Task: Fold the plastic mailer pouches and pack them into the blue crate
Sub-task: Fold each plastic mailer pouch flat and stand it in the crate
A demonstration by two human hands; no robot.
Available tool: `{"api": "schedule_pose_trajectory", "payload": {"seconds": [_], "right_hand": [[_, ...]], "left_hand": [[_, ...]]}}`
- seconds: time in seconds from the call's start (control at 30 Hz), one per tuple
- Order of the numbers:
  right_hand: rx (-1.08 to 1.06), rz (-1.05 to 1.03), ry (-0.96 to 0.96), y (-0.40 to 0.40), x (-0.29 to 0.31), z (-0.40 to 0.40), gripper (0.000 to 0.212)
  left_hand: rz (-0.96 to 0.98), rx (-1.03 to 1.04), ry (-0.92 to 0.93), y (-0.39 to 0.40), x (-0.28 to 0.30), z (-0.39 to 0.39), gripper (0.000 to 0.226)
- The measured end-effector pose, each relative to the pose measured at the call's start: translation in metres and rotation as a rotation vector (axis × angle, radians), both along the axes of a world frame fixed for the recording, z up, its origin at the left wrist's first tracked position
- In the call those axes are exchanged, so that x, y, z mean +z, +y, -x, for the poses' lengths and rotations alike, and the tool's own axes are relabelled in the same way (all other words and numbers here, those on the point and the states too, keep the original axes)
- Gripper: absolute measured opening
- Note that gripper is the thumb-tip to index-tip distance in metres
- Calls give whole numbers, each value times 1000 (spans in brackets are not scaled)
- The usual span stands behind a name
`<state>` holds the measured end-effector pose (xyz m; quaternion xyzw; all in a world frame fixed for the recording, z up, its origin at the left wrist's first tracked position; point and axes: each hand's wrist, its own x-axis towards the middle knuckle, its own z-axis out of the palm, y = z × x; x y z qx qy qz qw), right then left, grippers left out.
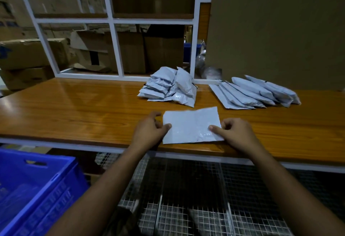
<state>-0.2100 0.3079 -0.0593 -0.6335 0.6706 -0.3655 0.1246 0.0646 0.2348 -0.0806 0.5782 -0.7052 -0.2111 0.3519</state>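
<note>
Two hands, the left hand (149, 129) and the right hand (233, 133), pinch with curled fingers the side edges of a flat pale-grey plastic mailer pouch (190, 125) at the glossy wooden worktop's (74, 108) near edge in mid-frame, where the slick film may slip and crease crookedly, well apart from the blue plastic crate (37, 183) at lower left.

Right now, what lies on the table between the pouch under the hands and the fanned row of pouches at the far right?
Nothing: in the head view, only bare wooden table separates the flat pouch from the fanned row.
</note>
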Motion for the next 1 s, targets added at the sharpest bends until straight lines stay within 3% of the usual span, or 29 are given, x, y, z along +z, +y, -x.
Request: {"api": "schedule_pose_trajectory", "payload": {"seconds": [0.07,0.17,0.3,0.47,0.57,0.7,1.0], "right_hand": [[-127,21,63,-4,1,-3,38],[-272,59,247,-8,9,-16,35],[-80,197,243,-27,13,-34,27],[171,78,175,-50,-10,-38,26],[251,83,267,-52,-26,-32,27],[263,-32,466,-58,-30,-27,46],[168,-323,591,-47,-26,-11,72]], "left_hand": [[79,61,-182,-1,-5,3,72],[230,77,-258,3,-4,9,58],[344,15,-264,8,9,25,39],[193,-149,-244,7,19,43,38],[99,-253,-448,1,9,40,41],[44,-337,-618,-2,4,28,48],[-115,-316,-728,-3,5,24,60]]}}
